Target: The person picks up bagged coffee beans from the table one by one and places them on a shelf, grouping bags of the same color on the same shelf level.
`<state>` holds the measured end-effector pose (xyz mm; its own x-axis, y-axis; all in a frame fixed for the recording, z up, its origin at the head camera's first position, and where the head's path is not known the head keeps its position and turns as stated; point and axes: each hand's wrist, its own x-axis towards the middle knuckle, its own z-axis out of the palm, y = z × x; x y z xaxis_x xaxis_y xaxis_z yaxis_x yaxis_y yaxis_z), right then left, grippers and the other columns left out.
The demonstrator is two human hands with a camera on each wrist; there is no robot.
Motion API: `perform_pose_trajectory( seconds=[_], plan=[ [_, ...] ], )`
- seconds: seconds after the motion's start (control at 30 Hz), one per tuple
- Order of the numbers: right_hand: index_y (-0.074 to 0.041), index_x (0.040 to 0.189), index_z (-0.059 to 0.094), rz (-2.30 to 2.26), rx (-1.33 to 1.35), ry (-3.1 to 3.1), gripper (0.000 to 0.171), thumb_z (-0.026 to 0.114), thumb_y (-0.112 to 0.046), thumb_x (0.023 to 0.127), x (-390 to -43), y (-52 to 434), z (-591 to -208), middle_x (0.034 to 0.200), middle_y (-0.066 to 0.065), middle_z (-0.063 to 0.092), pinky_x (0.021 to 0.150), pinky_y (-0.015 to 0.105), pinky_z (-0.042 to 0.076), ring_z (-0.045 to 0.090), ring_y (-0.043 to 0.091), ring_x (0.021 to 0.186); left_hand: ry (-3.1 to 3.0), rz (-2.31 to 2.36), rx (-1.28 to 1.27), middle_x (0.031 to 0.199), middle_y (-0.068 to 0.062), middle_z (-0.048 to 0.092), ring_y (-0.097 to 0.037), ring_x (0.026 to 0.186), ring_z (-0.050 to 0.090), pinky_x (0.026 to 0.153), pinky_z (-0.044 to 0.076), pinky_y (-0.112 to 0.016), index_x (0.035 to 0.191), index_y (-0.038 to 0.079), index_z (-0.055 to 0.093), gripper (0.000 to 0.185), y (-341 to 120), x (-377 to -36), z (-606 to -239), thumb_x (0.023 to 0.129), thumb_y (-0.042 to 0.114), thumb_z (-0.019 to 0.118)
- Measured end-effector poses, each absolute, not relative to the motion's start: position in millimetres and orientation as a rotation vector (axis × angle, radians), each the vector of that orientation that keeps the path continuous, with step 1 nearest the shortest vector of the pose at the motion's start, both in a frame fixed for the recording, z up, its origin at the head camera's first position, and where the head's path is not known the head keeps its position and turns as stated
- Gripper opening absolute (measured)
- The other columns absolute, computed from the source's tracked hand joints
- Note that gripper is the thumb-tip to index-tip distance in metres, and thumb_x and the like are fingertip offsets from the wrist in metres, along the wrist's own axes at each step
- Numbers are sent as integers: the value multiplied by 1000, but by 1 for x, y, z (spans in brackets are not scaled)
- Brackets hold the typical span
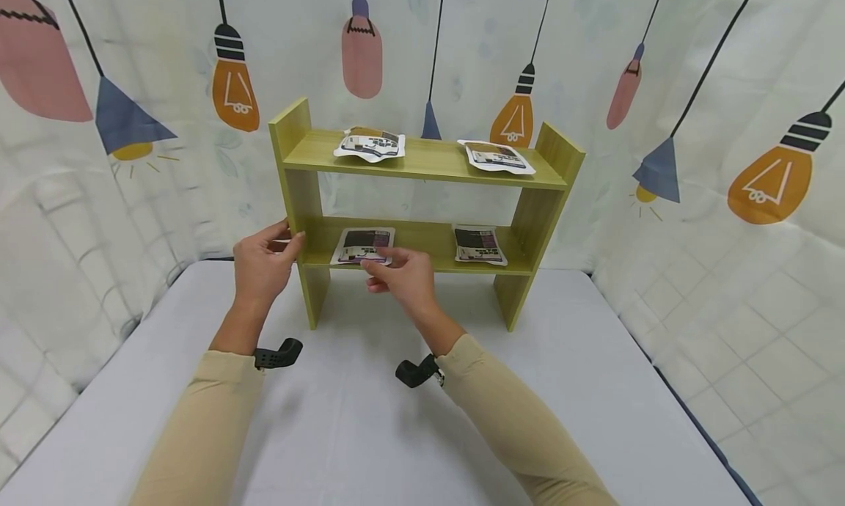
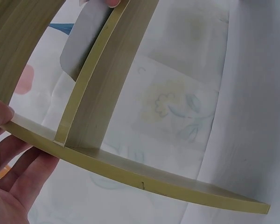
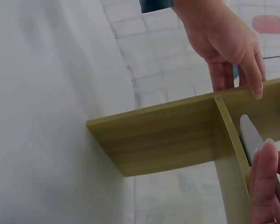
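A yellow-green two-tier wooden shelf point(image 1: 425, 231) stands upright before me. My left hand point(image 1: 260, 271) grips the front edge of its left side panel point(image 2: 102, 169), thumb on one face and fingers on the other. On the lower board, toward the left, lies a flat white pouch point(image 1: 363, 240) with a dark printed label. My right hand point(image 1: 411, 275) pinches that pouch near its front edge; in the right wrist view the pouch point(image 3: 253, 135) shows as a pale sheet between thumb and fingers, its front end hidden by them.
Another dark-labelled pouch point(image 1: 478, 244) lies at the right of the lower board. Two white pouches lie on the upper board, one left point(image 1: 371, 145) and one right point(image 1: 496, 158). The shelf stands on a white-covered table point(image 1: 370, 418), with a lamp-patterned curtain point(image 1: 290, 59) behind.
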<state>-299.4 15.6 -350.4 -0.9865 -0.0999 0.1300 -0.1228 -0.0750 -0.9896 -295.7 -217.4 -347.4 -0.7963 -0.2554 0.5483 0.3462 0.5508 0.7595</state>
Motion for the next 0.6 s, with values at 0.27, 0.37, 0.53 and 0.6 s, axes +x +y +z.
perform_pose_trajectory(
  seconds=[0.27, 0.37, 0.53, 0.6],
  plan=[
    [-2, 122, 74, 2306, 224, -2103, 42, 85, -11, 83, -300, 13, -350, 80, 18, 77, 62, 36, 63, 72, 17, 56, -2175, -1247, -73, 124, -17, 74, -35, 101, 72, 66, 47, -2, 139, 17, 65, 42, -219, -296, -348, 100, 33, 66],
    [-2, 120, 75, 2309, 226, -2098, 40, 85, -12, 82, -301, 12, -350, 79, 17, 77, 61, 35, 63, 72, 16, 56, -2176, -1246, -77, 124, -17, 73, -34, 100, 72, 66, 47, -2, 139, 17, 65, 43, -218, -295, -347, 100, 33, 66],
    [-2, 112, 77, 2306, 250, -2096, 33, 85, -13, 83, -302, 10, -351, 77, 15, 76, 61, 35, 63, 72, 16, 57, -2165, -1244, -80, 122, -17, 74, -34, 98, 73, 66, 47, -2, 138, 16, 66, 41, -217, -295, -346, 100, 32, 66],
    [-2, 110, 77, 2292, 248, -2104, 30, 85, -14, 83, -303, 9, -352, 77, 15, 76, 60, 34, 63, 72, 16, 56, -2161, -1239, -80, 121, -16, 75, -33, 97, 73, 66, 47, -2, 137, 15, 67, 41, -217, -295, -347, 100, 31, 66]
  ],
)
